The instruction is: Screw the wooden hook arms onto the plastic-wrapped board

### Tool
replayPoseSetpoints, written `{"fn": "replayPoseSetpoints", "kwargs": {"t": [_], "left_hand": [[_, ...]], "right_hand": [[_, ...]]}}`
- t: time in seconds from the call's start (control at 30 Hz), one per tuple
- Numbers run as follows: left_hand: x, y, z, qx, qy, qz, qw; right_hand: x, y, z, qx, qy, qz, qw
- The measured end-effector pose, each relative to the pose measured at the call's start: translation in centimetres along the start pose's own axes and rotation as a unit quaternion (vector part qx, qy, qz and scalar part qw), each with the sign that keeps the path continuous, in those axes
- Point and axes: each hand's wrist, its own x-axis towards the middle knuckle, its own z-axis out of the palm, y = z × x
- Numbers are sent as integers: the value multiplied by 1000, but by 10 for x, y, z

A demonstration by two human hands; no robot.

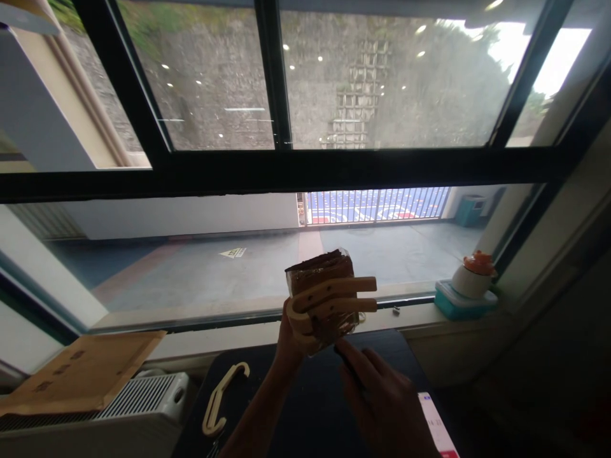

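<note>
A brown block wrapped in clear, shiny plastic (319, 267) is raised above the dark table, and my left hand (289, 334) is closed around its lower left side. Against its face lies a beige hooked piece with two parallel arms (334, 294), their ends jutting out to the right. My left fingers are mostly hidden behind these things. Just under the block's lower edge, my right hand (377, 385) is closed on a dark, slender object (342, 347), too shadowed to identify. Another beige hooked piece (217, 401) rests on the table to the left of my left forearm.
The dark table (315, 407) stands below a window sill. A phone-like white screen (435, 423) lies at its right. Leftward, a brown envelope (90, 366) covers part of a white slatted unit (143, 397). A teal box (463, 300) bears a white-and-orange pot (473, 277).
</note>
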Motion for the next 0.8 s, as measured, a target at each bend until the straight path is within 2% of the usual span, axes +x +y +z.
{"fn": "replayPoseSetpoints", "kwargs": {"t": [0.13,0.33,0.43,0.53,0.67,0.8], "left_hand": [[-2,0,-2,15,13,-8,1000],[-2,-3,-5,21,18,-18,999],[-2,-5,-6,13,24,-22,999],[-2,-7,-10,18,34,-31,999],[-2,-12,-18,38,44,-39,998],[-2,-17,-22,51,50,-47,996]], "right_hand": [[-2,-1,2,-26,-11,-36,999],[-2,-1,5,97,-22,64,993],[-2,1,7,126,-24,84,988],[-2,4,8,77,-36,57,995],[-2,6,9,-23,-49,-13,998],[-1,7,10,-26,-50,-16,998]]}}
